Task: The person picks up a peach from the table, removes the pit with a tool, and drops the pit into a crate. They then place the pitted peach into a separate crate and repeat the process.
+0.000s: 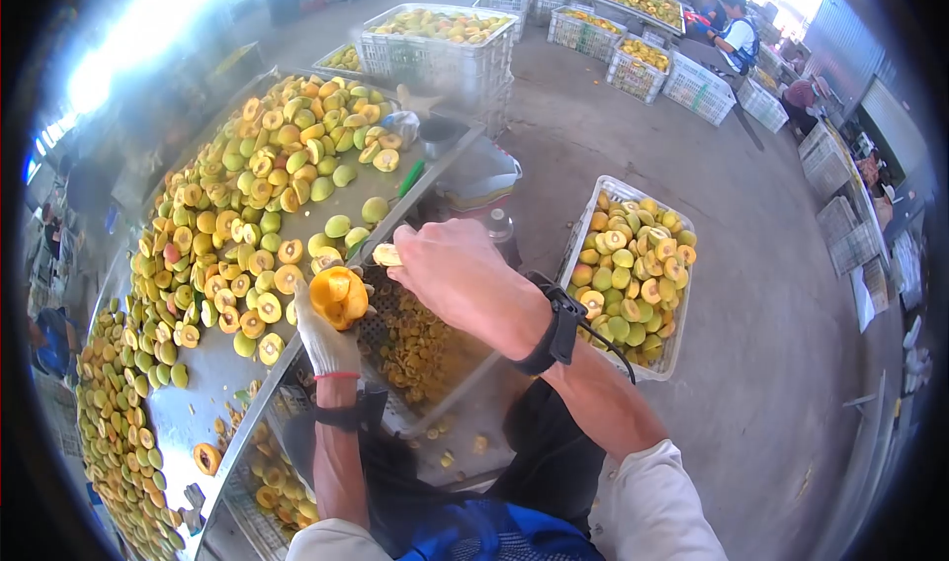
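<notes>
A: Since the hollowed fruit [339,299] sits in the left hand [319,336], just beside the metal table's [219,375] near edge, what could go wrong?

B: It could slip. The flesh looks soft and wet, so a hard squeeze from those gloved fingers might tear it or pop it loose.

A: And the right hand [460,269]?

B: Its bare fingers pinch a pale piece [387,255], near the fruit. The hands are close but not clasped together. If that pinch weakened, the piece would probably fall among the scraps [415,355] below, or onto the floor. I can't tell what the piece is.

A: Anything on the table?

B: A fruit piece near the edge [270,348] might roll off if the left forearm brushed it.

A: Count for me, from the hands outward.

B: One hollowed fruit, one pale piece, two hands, one glove. Under them, one bin of scraps. Along the table edge, one green handle [411,178] and one dark cup [442,138]. On the floor to the right, one fruit-filled crate [656,372].

A: And the fruit on the table?

B: Too heaped and overlapped to count.
</notes>
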The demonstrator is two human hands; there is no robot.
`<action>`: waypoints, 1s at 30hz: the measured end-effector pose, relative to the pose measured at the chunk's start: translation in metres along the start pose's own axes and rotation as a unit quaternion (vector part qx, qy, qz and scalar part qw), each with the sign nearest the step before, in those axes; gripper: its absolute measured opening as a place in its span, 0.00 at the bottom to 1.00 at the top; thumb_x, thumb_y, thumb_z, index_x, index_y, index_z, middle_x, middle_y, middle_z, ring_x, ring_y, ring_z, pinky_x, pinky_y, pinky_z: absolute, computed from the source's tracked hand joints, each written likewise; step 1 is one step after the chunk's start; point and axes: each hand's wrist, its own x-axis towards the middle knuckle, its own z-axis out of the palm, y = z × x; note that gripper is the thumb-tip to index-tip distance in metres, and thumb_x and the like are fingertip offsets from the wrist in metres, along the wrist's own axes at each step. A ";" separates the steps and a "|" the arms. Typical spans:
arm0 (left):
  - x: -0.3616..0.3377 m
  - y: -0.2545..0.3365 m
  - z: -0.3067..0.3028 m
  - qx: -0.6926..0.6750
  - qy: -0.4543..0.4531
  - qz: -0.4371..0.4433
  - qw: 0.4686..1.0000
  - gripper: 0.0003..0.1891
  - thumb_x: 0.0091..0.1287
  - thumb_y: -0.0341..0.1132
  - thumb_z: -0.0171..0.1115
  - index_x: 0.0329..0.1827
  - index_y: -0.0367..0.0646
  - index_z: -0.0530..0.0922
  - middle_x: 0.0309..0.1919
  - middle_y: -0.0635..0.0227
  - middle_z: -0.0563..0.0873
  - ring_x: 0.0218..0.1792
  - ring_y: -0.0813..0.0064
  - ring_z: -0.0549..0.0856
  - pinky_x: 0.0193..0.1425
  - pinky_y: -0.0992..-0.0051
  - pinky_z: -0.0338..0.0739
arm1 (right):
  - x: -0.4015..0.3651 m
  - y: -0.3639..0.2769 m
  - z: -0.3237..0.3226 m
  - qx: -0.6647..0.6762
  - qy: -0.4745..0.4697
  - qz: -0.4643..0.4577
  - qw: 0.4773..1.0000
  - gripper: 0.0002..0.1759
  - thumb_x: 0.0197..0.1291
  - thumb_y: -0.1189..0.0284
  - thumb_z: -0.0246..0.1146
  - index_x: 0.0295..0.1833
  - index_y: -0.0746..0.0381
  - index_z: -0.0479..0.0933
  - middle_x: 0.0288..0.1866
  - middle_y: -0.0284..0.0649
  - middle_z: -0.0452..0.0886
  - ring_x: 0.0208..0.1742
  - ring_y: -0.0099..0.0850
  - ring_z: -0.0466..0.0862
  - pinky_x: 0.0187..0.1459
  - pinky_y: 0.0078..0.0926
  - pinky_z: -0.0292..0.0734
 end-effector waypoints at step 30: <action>-0.001 0.005 -0.002 -0.019 0.006 -0.003 1.000 0.33 0.82 0.62 0.44 0.60 0.37 0.79 0.46 0.52 0.90 0.43 0.60 0.90 0.43 0.63 0.86 | -0.063 -0.111 -0.185 0.052 0.021 -0.041 0.998 0.15 0.66 0.57 0.67 0.46 0.57 0.78 0.31 0.36 0.78 0.34 0.31 0.82 0.37 0.33 0.78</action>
